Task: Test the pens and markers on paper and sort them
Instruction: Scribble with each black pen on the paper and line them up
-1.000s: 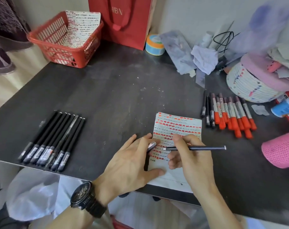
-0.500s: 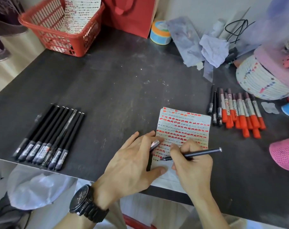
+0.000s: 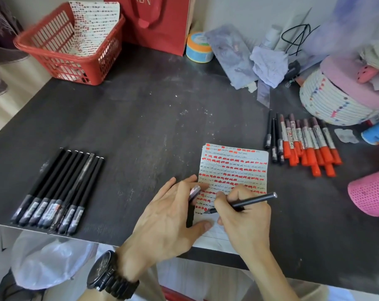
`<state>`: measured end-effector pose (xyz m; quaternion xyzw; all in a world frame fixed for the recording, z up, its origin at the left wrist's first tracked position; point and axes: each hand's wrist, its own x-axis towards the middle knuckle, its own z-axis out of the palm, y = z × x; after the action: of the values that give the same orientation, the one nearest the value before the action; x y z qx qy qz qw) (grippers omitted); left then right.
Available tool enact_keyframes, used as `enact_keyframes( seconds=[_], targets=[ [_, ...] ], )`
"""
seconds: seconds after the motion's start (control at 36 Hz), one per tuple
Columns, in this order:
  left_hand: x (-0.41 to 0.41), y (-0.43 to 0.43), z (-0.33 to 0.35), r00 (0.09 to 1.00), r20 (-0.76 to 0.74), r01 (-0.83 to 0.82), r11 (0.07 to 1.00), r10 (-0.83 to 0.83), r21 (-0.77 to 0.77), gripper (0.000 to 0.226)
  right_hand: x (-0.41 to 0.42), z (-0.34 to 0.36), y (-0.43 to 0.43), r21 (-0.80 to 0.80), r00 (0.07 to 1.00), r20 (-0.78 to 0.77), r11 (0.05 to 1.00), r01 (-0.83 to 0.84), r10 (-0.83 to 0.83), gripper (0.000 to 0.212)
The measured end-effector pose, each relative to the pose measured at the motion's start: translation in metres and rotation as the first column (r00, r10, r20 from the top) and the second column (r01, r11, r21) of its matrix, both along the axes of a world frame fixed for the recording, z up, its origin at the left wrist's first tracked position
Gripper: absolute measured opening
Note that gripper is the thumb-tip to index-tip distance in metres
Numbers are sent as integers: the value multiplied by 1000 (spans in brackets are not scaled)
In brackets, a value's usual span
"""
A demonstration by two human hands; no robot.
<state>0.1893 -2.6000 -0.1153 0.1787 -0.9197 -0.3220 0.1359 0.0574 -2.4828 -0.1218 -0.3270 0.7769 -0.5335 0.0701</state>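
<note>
Low on the flimsy scribble-covered paper sheet (image 3: 234, 168), the right hand (image 3: 247, 220) grips the light, rigid black pen (image 3: 252, 200) near its tip; the left hand (image 3: 169, 216) pinches the grey cap (image 3: 194, 191).

Dark table (image 3: 140, 118), rear edge: red paper bag (image 3: 158, 25). Left of bag, red basket (image 3: 75, 68); just right, tape roll (image 3: 199, 48); far right, white woven basket (image 3: 327, 101), pink mesh cup (image 3: 370, 192).

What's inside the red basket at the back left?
A curled sheet of paper covered in rows of red and dark test marks stands in the red basket, rising above its rim. The basket's wall hides the sheet's lower end and whatever else lies on the bottom.
</note>
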Motion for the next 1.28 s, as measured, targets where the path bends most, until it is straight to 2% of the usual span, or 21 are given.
enact_keyframes(
  seconds=[1.06, 1.19, 1.28],
  targets=[
    [-1, 0, -3, 1000, 5, -25, 999, 26, -46, 68, -1, 2, 1, 13, 1000, -27, 1000, -6, 6, 36],
    [-1, 0, -3, 999, 1, -52, 998, 52, -37, 70, 0, 4, 1, -32, 999, 27, 999, 41, -40, 31],
    [-1, 2, 1, 998, -17, -61, 998, 61, -4, 59, 1, 11, 0, -123, 984, 162, 988, 93, -72, 37]
  ],
)
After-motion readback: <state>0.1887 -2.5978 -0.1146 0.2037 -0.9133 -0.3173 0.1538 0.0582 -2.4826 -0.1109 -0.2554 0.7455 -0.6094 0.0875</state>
